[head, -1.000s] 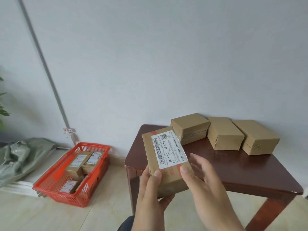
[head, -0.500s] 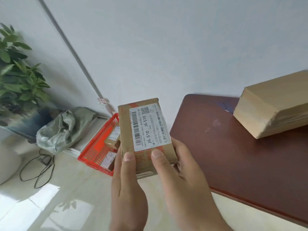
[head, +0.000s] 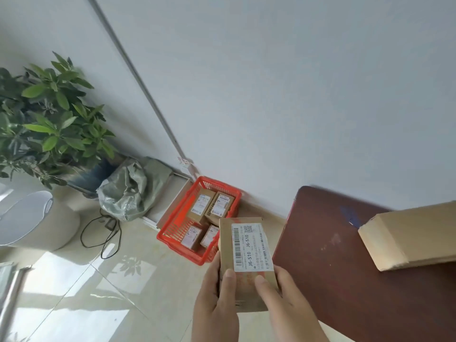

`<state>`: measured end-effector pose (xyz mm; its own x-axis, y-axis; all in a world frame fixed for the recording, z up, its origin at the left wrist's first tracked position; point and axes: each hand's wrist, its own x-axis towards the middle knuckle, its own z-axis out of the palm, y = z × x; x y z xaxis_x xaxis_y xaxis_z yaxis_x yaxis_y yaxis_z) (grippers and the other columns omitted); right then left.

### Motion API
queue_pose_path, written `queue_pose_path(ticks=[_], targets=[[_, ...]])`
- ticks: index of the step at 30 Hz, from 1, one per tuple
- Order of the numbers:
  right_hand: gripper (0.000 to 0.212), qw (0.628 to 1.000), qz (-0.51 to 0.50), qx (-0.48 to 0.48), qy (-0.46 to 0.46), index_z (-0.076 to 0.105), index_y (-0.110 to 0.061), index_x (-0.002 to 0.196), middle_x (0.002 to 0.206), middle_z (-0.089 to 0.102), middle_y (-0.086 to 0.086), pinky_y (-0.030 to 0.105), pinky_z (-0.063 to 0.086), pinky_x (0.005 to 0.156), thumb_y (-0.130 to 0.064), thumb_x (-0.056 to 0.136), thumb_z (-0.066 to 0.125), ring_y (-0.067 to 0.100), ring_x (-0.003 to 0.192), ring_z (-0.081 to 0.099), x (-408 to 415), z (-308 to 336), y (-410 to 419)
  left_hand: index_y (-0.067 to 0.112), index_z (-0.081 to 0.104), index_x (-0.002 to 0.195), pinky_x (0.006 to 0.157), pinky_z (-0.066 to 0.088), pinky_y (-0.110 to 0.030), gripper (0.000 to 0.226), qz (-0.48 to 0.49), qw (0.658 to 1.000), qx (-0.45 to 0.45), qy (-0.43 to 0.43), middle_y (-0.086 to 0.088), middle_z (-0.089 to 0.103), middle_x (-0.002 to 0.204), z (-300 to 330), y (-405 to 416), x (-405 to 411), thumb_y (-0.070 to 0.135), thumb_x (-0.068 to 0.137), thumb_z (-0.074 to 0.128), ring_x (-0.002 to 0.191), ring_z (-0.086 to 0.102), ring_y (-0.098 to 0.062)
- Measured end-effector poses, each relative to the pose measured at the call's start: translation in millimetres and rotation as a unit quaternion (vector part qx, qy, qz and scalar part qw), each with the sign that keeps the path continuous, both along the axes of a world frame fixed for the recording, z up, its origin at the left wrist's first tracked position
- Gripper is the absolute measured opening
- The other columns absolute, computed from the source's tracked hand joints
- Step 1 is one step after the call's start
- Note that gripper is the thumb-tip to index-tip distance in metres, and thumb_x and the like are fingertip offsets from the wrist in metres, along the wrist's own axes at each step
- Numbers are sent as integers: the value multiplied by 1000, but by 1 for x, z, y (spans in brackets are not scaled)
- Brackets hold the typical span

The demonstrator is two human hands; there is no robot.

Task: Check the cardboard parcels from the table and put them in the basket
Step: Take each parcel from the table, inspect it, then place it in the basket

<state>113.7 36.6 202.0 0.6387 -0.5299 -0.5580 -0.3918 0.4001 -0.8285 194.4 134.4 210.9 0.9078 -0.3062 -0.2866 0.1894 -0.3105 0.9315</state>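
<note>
Head camera shows our left hand [head: 217, 302] and right hand [head: 288, 304] both gripping a cardboard parcel [head: 244, 262], thumbs pressed on its labelled face, above the floor just left of the brown table [head: 345, 280]. Beyond it we see the red basket [head: 172, 233] on the floor by the wall holding four labelled parcels, and another parcel [head: 414, 233] lies on the table.

Held parcel [head: 246, 262]: brown box, white label facing up, held in the air by both hands.
Basket [head: 177, 233]: red, on the floor, four labelled parcels [head: 219, 206] inside.
Counter parcel [head: 409, 235]: plain brown, lying flat.
</note>
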Motion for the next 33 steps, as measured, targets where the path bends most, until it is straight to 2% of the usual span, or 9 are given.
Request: queue_pose_path(ticks=[4,7,10,12,18,21,26,30,33], targets=[[27,999,1,31,17,68,-43,120,90,76,-27,8,53,71,-23,103,62,-17,75,66,17,13,4,48,62,129,79,45,0,42,-33,999,35,25,39,71,112,17,7,21,12,107,55,107,63,18],[30,999,-2,41,28,68,-42,124,108,77,-21,9,48,73,-23,103,62,-15,87,68,43,-2,11,50,61,129,82,48,-4,45,-47,997,52,36,33,73,114,8,13,52,11,108,52,108,66,13],[29,997,-14,56,42,67,-39,126,110,78,-20,17,49,85,-22,103,62,-10,97,70,78,-16,26,52,62,133,98,52,-21,42,-53,994,79,57,33,72,116,-6,27,89,18,109,53,109,66,10],[28,997,-21,51,58,67,-41,123,106,77,-24,17,49,85,-23,102,62,-12,96,69,106,-21,39,52,63,131,98,52,-26,41,-48,993,82,75,30,73,117,-17,36,121,20,108,55,109,66,10],[28,991,-44,64,108,69,-35,118,100,79,-24,13,51,79,-12,103,61,-9,94,71,219,-50,79,42,62,137,75,47,-1,43,-69,987,79,119,20,71,127,-56,69,246,13,106,56,105,63,17],[28,989,-54,72,117,69,-31,117,99,79,-23,11,52,75,-8,103,62,-9,91,72,275,-67,93,41,60,136,75,44,1,43,-99,983,92,122,22,68,127,-76,83,307,11,106,55,103,60,23],[30,983,-78,87,143,68,-33,123,109,79,-20,29,52,101,-12,102,65,-5,104,72,340,-113,105,55,57,133,79,46,-1,47,-138,974,106,145,22,66,131,-122,89,375,15,110,50,109,62,15],[28,980,-86,73,165,70,-36,121,101,75,-17,10,49,83,-18,101,66,-15,90,68,371,-153,103,51,57,130,75,43,2,49,-172,968,113,145,24,64,126,-156,81,404,8,109,49,101,58,26],[29,971,-95,81,202,70,-41,117,105,75,-25,20,48,91,-18,98,68,-9,101,68,393,-193,98,58,53,118,76,39,6,53,-189,963,131,137,27,56,125,-196,73,428,6,108,49,102,51,32]])
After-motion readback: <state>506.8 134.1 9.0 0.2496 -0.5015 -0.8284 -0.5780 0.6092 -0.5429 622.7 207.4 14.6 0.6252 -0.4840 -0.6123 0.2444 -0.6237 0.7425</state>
